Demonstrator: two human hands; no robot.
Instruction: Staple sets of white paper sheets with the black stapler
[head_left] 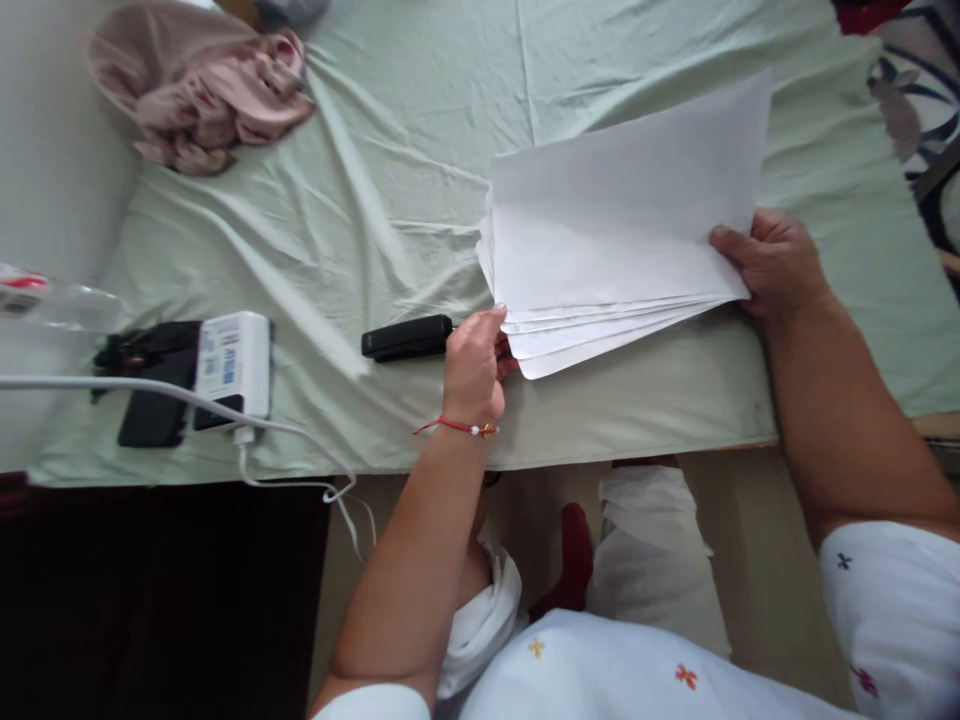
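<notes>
A fanned stack of white paper sheets [622, 220] lies on a pale green bedsheet [390, 160]. My right hand [776, 262] grips the stack's right edge, thumb on top. My left hand [474, 365], with a red thread bracelet on the wrist, pinches the stack's lower left corner. A black stapler [407, 337] lies on the sheet just left of my left hand, touching or nearly touching it.
A crumpled pink cloth [206, 90] lies at the far left. A white power adapter [232, 368] with a cable [292, 440] rests on a black device [154, 395] near the bed's front edge. A plastic bottle [45, 300] lies at the left edge.
</notes>
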